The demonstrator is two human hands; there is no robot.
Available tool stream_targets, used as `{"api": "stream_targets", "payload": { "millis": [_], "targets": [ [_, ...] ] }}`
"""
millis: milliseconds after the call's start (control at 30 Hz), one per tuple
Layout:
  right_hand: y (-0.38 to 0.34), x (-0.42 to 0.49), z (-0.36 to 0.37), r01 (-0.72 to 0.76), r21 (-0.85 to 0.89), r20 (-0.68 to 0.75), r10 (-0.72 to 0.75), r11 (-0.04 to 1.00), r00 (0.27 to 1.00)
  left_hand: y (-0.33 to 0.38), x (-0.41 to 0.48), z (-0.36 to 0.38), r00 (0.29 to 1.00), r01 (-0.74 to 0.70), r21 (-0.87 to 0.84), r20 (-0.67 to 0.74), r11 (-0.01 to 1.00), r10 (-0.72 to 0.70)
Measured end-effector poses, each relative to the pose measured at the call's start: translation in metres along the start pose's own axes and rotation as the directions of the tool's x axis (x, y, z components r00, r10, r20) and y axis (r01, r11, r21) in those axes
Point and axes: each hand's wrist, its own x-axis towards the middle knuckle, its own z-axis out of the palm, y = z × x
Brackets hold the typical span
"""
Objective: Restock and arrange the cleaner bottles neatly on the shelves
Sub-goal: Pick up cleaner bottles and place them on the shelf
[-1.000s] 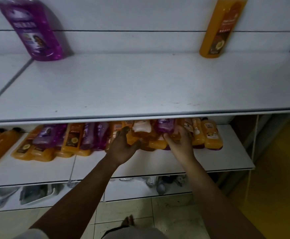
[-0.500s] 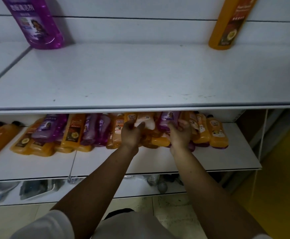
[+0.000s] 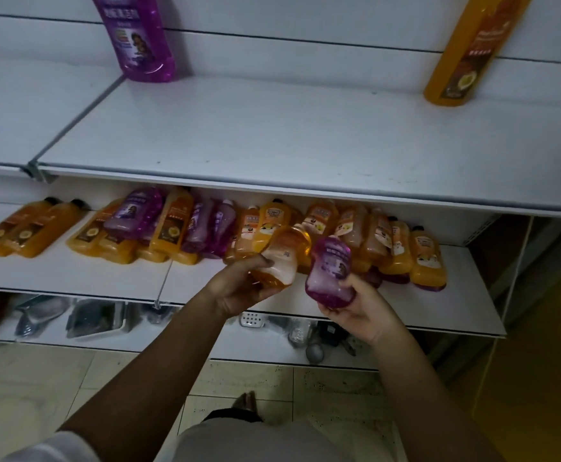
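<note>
Orange translucent plastic cleaner bottle (image 3: 280,258), gripped near its base by the left hand (image 3: 239,290), fingers curled round the body. Beside it is a purple translucent plastic bottle (image 3: 329,271), clamped the same way in the right hand (image 3: 364,310). Both bottles are held tilted, bases toward the person, just in front of the white lower shelf (image 3: 439,305). Whether the two bottles touch cannot be told.

On that shelf a jumbled row of orange and purple bottles (image 3: 179,228) lies on its sides, several overlapping. On the white upper shelf (image 3: 272,135) stand only a tall purple bottle (image 3: 139,38) at the left rear and a tall orange bottle (image 3: 465,55) at the right rear, well apart.

Step in hand, as judged: two bottles have been picked from the lower stock and wait to be placed, and most of the stock is not yet arranged.

The next move probably calls for raising both bottles past the upper shelf's front edge, turning each upright and setting it down by its own colour. The left hand holds orange and the right holds purple, the reverse of the standing pair. The placements may therefore need to be made one at a time or with arms crossed.
</note>
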Motion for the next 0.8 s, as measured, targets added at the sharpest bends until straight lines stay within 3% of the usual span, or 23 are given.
{"api": "stream_targets", "payload": {
  "millis": [100,267,533,800],
  "targets": [
    [0.007,-0.009,-0.014,0.028,-0.076,0.05,-0.024,0.997,0.998,-0.014,-0.027,-0.007,0.992,0.037,0.079,0.121,0.996,-0.047],
    [0.016,-0.035,-0.035,0.146,-0.199,0.184,-0.109,0.969,0.977,-0.04,-0.067,-0.025,0.951,-0.01,0.029,0.311,1.0,0.0],
    [0.038,-0.074,-0.024,0.456,-0.499,0.314,-0.337,0.737,0.888,-0.06,-0.126,-0.03,0.95,-0.312,0.346,0.083,0.885,0.302],
    [0.053,-0.095,0.011,0.595,-0.529,0.451,-0.394,0.605,0.801,-0.064,-0.182,-0.033,0.744,-0.478,0.624,-0.087,0.618,0.663]
  ]
}}
